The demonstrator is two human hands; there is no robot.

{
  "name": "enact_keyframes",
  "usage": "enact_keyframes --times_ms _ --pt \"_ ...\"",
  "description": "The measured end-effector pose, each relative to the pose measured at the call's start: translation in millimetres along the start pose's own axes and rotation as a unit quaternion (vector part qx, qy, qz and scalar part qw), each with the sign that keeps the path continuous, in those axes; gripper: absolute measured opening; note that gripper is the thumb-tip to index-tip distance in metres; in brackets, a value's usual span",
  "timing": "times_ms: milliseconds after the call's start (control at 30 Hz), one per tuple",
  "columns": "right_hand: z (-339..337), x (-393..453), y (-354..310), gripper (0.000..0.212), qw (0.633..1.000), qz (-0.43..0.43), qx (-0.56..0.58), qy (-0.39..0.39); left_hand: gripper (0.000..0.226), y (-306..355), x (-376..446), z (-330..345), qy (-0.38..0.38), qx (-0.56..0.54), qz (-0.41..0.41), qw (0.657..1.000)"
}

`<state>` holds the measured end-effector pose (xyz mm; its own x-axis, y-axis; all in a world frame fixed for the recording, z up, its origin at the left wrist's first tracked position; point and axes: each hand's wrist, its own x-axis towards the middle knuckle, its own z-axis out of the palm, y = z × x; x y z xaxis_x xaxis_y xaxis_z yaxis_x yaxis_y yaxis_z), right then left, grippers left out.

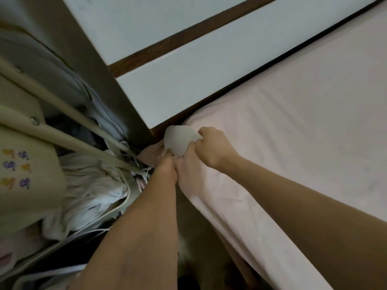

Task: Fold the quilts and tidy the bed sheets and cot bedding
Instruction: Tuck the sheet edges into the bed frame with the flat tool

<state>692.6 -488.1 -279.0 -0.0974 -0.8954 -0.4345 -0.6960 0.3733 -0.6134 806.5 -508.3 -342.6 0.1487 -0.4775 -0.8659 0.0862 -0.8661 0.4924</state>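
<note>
Hands met at the corner of the bed, where the pink sheet [293,132] had been drawn back to bare a rounded grey corner of the mattress [178,141]. Her right hand [211,147] was clenched on the sheet's edge just beside that bare corner, knuckles up and fingertips tucked out of sight in the cloth. Her left hand [167,164] pressed in close below it, touching the right, with its fingers curled into a fold of the sheet; how much fabric it really held I could not make out, since the forearm covered most of the hand. The sheet lay smooth over the rest of the mattress, running off the right edge of view. Behind the corner stood a white headboard [188,80] with 2 panels split by a dark wooden strip. To the left was a cot [29,130] with beige rails and small coloured figures on its side, cut off by the frame, and inside it a heap of crumpled white bedding [92,185]. What lay in the dark gap under the arms was too dim to tell.
</note>
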Motion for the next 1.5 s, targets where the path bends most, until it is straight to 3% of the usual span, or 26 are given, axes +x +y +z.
enact_keyframes --times_ms 67,167,300,467,533,633,700,867,933,1067,1133,1267,1367,1433,1500 --pt "-5.7 -9.0 7.0 0.016 0.999 -0.035 -0.004 0.024 0.036 -2.6 11.9 2.3 0.076 0.009 0.072 0.994" --pt "-7.6 -16.3 18.1 0.020 0.994 -0.090 -0.052 0.037 0.033 -9.9 20.3 -6.8 0.189 0.182 0.105 0.959" --pt "-9.5 -21.1 26.0 0.019 0.980 -0.148 -0.109 0.079 0.027 -8.6 26.3 -13.1 0.195 0.215 0.151 0.945" --pt "-14.4 -40.6 37.3 0.015 0.977 -0.167 -0.093 0.092 0.037 -7.4 19.1 -25.5 0.266 0.296 0.103 0.911" --pt "-15.4 -42.1 43.1 0.016 0.985 -0.130 -0.072 0.085 0.040 -14.1 10.7 -22.7 0.246 0.261 0.071 0.931" --pt "-21.4 -42.9 49.7 0.024 0.989 -0.071 0.005 0.127 0.060 -31.9 1.4 -10.6 0.145 0.078 -0.010 0.986" --pt "-26.0 -52.7 58.1 0.022 0.986 -0.065 0.028 0.151 0.070 -52.6 -18.5 -2.2 0.102 0.017 -0.020 0.994" --pt "-23.8 -94.2 78.1 0.008 0.994 -0.066 0.015 0.084 0.052 -91.9 -62.0 4.6 0.063 0.068 0.032 0.995" --pt "-21.8 -110.3 83.7 0.008 0.993 -0.063 0.023 0.099 0.039 -103.2 -78.3 1.2 0.048 0.091 0.030 0.994" --pt "-25.7 -143.5 92.8 0.021 0.985 -0.069 0.005 0.158 0.035 -115.8 -100.2 -24.2 0.169 0.240 0.083 0.952" --pt "-28.3 -158.8 100.3 0.032 0.983 -0.071 -0.057 0.157 0.034 -111.9 -102.8 -34.1 0.221 0.271 0.123 0.929" --pt "-25.2 -187.9 120.8 0.044 0.975 -0.046 -0.157 0.152 0.036 -114.0 -108.6 -27.1 0.231 0.234 0.125 0.936" --pt "-3.6 -217.1 131.6 0.043 0.977 0.024 -0.197 0.074 0.045 -154.8 -120.7 -18.1 0.154 0.150 0.039 0.976" --pt "14.8 -230.8 135.2 0.038 0.979 0.052 -0.194 0.034 0.038 -184.0 -125.5 -12.7 0.072 0.071 -0.009 0.995" --pt "24.9 -235.6 134.1 0.035 0.974 0.053 -0.212 0.060 0.025 -197.2 -126.4 -9.7 0.050 0.019 -0.028 0.998"
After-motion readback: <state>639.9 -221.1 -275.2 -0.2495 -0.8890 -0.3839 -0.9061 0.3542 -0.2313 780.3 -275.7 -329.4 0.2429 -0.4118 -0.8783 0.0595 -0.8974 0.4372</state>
